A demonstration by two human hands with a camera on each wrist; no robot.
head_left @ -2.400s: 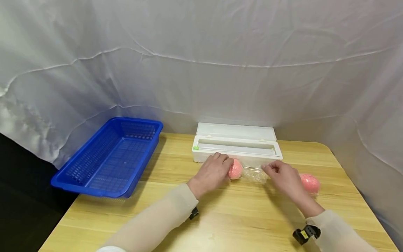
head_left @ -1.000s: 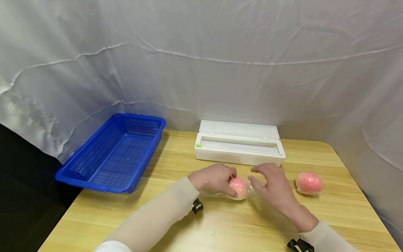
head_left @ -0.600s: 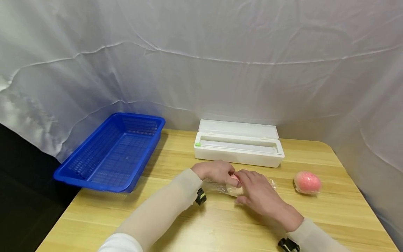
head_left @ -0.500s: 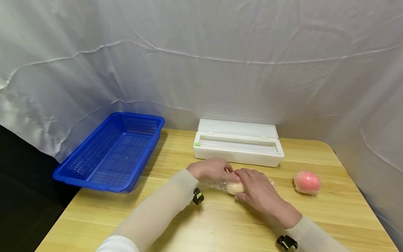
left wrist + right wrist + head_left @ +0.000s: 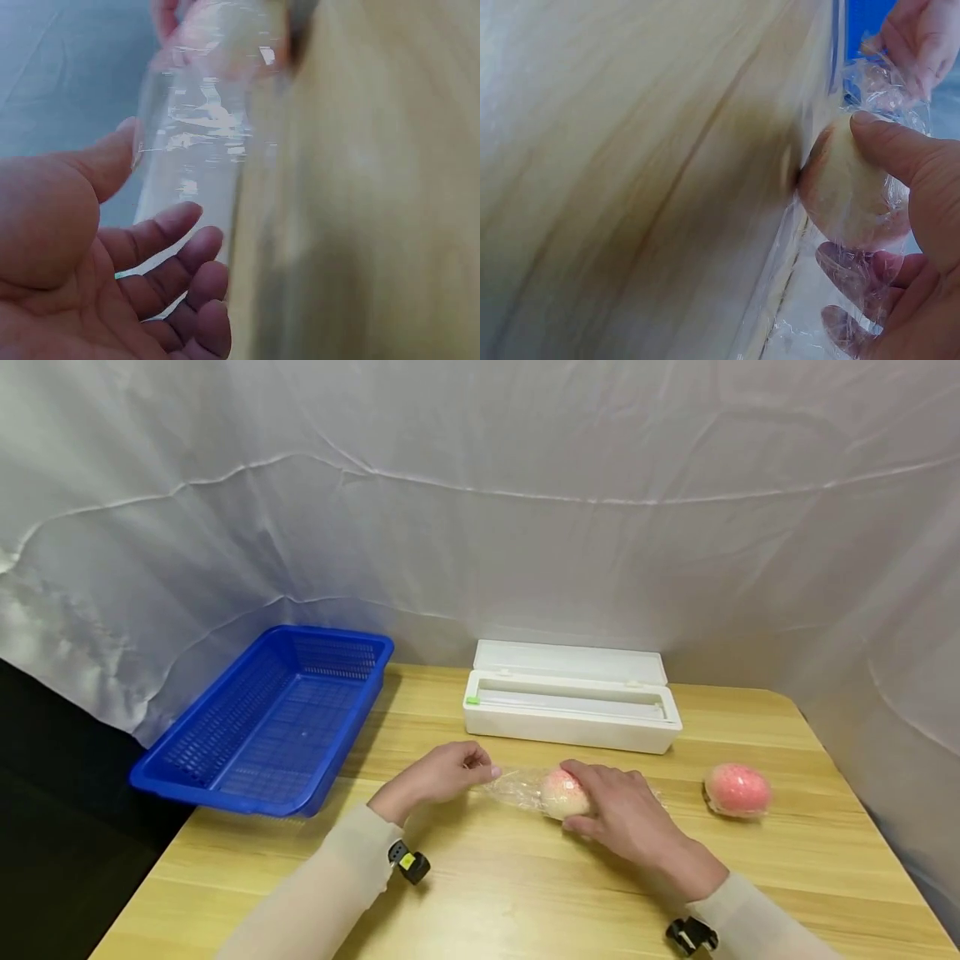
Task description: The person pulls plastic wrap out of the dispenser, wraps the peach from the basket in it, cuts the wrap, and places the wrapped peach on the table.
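Note:
A pink and cream peach (image 5: 563, 795), loosely wrapped in clear plastic film, sits on the table in front of the white box. My right hand (image 5: 626, 814) holds it, thumb on the near side and fingers on the far side. Loose film (image 5: 517, 787) stretches from the peach towards my left hand (image 5: 442, 774). In the left wrist view the left thumb (image 5: 116, 161) touches the film's edge, and the loosely bent fingers (image 5: 176, 225) stand apart from it. The right wrist view shows the right thumb (image 5: 892, 146) on the wrapped peach (image 5: 847, 187).
Behind the hands stands a white cling film box (image 5: 573, 727) with its lid raised and a green slider at its left end. Another film-wrapped pink peach (image 5: 738, 790) lies to the right. A blue basket (image 5: 330, 781) stands at the left; a grey cloth (image 5: 570, 527) hangs behind.
The peach came away from the box front towards me and was turned, its cream side now showing. My right hand took hold of it; my left let go and moved left along the film.

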